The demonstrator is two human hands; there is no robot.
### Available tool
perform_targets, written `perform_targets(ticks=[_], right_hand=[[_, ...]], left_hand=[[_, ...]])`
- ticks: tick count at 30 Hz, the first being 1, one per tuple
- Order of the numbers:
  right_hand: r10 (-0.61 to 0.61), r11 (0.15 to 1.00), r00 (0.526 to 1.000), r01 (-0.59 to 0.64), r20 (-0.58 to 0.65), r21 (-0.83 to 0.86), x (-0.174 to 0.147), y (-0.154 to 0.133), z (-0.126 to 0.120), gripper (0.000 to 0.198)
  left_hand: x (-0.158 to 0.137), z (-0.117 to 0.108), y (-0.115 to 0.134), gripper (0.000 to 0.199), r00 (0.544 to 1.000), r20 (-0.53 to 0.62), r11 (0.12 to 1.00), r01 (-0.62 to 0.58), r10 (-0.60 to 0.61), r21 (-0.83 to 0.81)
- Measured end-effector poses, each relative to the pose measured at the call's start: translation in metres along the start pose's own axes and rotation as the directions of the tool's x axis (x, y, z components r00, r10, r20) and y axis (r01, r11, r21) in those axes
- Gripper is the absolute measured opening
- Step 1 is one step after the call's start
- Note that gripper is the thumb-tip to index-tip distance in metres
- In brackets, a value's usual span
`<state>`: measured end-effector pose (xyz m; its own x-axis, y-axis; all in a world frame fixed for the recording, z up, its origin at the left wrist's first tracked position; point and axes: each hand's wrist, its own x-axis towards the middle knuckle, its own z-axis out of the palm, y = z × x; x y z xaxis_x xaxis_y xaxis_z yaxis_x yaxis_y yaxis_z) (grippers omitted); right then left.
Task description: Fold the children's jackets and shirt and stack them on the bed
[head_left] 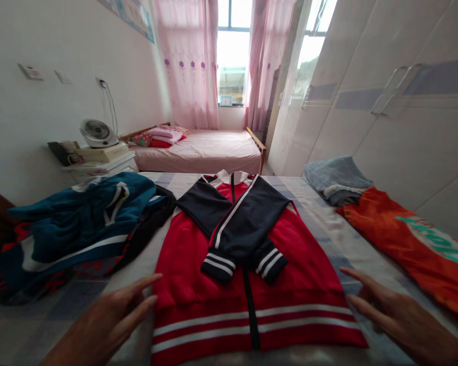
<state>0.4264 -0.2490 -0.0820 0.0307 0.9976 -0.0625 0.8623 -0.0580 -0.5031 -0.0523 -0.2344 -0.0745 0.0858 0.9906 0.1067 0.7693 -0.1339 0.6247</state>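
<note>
A red and navy zip jacket (301, 264) lies flat, front up, on the bed (137, 300), collar pointing away from me. Both its navy sleeves are folded across the chest, one over the other, with white-striped cuffs near the middle. At the jacket's lower left edge is my left hand (114, 315), fingers stretched out, the fingertips at the red cloth. My right hand (389, 305) is beside the lower right edge, index finger and thumb apart. Neither hand grips anything; whether the fingertips press on the cloth I cannot tell.
A heap of teal and black clothes (80, 229) lies on the left. To the right are an orange garment (397, 234) and folded grey-blue cloth (336, 175). Beyond stand a small fan (98, 132) on a cabinet, a second bed (213, 147) and white wardrobes (347, 66).
</note>
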Motion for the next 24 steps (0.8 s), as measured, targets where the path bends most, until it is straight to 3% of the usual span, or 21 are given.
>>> perform_targets(ticks=[2, 4, 7, 10, 12, 15, 17, 20, 22, 24], right_hand=[[-0.082, 0.996, 0.990, 0.076, -0.116, -0.052, 0.013, -0.017, -0.006, 0.057], [-0.206, 0.978, 0.968, 0.200, -0.140, -0.060, 0.033, -0.045, -0.012, 0.050], [-0.353, 0.936, 0.932, 0.350, -0.082, -0.045, 0.075, -0.089, -0.015, 0.039], [-0.432, 0.902, 0.899, 0.430, -0.072, -0.042, 0.132, -0.115, -0.015, 0.035], [-0.438, 0.898, 0.897, 0.433, -0.065, -0.080, 0.176, -0.124, -0.015, 0.037], [-0.385, 0.913, 0.922, 0.371, -0.054, -0.166, 0.243, -0.134, -0.010, 0.043], [-0.356, 0.919, 0.932, 0.339, -0.059, -0.200, 0.286, -0.139, -0.003, 0.046], [-0.313, 0.928, 0.948, 0.293, -0.055, -0.230, 0.344, -0.145, 0.014, 0.054], [-0.271, 0.937, 0.962, 0.252, -0.046, -0.244, 0.378, -0.148, 0.027, 0.061], [-0.235, 0.943, 0.972, 0.220, -0.029, -0.251, 0.406, -0.150, 0.038, 0.066]], left_hand=[[0.019, -0.003, 0.013, 0.038, 0.995, 0.039, 0.994, -0.093, 0.092, 0.051], [0.045, 0.002, 0.036, 0.035, 0.964, 0.116, 0.964, -0.250, 0.239, 0.087], [0.087, 0.025, 0.074, 0.033, 0.877, 0.214, 0.888, -0.454, 0.429, 0.078], [0.121, 0.061, 0.094, 0.034, 0.782, 0.275, 0.794, -0.601, 0.560, 0.091], [0.136, 0.086, 0.093, 0.037, 0.749, 0.294, 0.755, -0.645, 0.594, 0.119], [0.147, 0.115, 0.079, 0.042, 0.786, 0.279, 0.783, -0.604, 0.552, 0.152], [0.149, 0.124, 0.069, 0.044, 0.814, 0.265, 0.814, -0.563, 0.517, 0.140], [0.151, 0.129, 0.061, 0.045, 0.814, 0.249, 0.815, -0.565, 0.525, 0.128], [0.156, 0.132, 0.057, 0.047, 0.784, 0.232, 0.774, -0.614, 0.575, 0.156], [0.163, 0.138, 0.051, 0.049, 0.719, 0.191, 0.685, -0.695, 0.668, 0.219]])
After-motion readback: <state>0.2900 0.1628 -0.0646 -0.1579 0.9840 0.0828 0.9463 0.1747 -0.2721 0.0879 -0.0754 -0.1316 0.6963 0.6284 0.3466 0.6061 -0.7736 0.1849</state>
